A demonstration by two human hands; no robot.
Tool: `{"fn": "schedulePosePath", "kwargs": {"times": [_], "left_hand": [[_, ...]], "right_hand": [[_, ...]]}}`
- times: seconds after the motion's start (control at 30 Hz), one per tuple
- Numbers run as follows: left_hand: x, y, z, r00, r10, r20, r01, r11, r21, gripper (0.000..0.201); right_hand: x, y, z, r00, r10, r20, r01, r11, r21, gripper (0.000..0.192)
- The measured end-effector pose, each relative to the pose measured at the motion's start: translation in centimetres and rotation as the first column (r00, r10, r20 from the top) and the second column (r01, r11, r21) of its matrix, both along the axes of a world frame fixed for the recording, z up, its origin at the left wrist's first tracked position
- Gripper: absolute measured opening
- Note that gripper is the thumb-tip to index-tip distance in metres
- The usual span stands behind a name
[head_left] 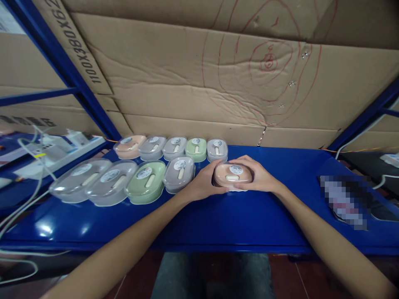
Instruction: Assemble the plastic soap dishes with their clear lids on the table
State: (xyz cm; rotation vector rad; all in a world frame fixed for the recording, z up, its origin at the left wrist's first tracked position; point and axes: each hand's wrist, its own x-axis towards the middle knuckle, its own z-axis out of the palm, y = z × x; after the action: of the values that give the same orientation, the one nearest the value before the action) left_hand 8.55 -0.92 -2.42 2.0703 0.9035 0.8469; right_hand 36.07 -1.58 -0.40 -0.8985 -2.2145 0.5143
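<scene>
Nearest, a pair of knees in faded trousers [174, 276] shows below the front edge of a glossy blue worktop [218, 232], over a reddish tiled floor [293, 274].

Beyond that edge, right of the rows of boxes, the left hand [204, 182] and right hand [261, 176] grasp a peach box [240, 178] from either side, fingers curled around its ends. It is upright, rounded at the corners, with a shiny top, a round white label printed in blue, a pale oblong tab on the side nearer the person and a whitish lower rim. Whether its base touches the worktop is hard to tell.

Left of the left hand runs a front row of four similar boxes [145, 182], three greyish and one green; behind it, a row of five [195, 149], peach, greyish and green. A dark flat object [346, 203], pixelated, lies at the right. White cables [40, 174] and a power strip [62, 155] crowd the far left.

At the back, creased cardboard [174, 66] marked with red rings spans blue metal posts [59, 54].
</scene>
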Motion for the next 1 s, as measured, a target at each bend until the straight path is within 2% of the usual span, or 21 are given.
{"fn": "schedulePosePath", "kwargs": {"times": [0.4,0.63,0.8,0.9,1.0], "left_hand": [[-0.1,-0.2,0.0,0.999,0.019,-0.050,-0.018,1.000,0.023,0.099],[-0.1,-0.4,0.0,0.989,-0.009,-0.149,0.017,0.999,0.051,0.103],[-0.2,-0.7,0.1,0.988,-0.077,-0.135,0.093,0.988,0.119,0.095],[-0.3,-0.8,0.2,0.984,-0.085,-0.155,0.103,0.989,0.108,0.092],[-0.2,-0.9,0.3,0.984,-0.090,-0.155,0.111,0.985,0.129,0.094]], "right_hand": [[-0.2,-0.1,0.5,0.998,0.033,0.057,-0.032,0.999,-0.021,0.073],[-0.1,0.1,-0.1,0.994,0.030,0.108,-0.026,0.999,-0.040,0.077],[-0.2,0.2,-0.8,0.989,0.035,0.146,-0.034,0.999,-0.010,0.084],[-0.5,-0.1,-1.5,0.989,-0.006,0.145,0.003,1.000,0.020,0.082],[-0.7,-0.7,-2.5,0.989,-0.102,0.105,0.094,0.992,0.083,0.085]]}}
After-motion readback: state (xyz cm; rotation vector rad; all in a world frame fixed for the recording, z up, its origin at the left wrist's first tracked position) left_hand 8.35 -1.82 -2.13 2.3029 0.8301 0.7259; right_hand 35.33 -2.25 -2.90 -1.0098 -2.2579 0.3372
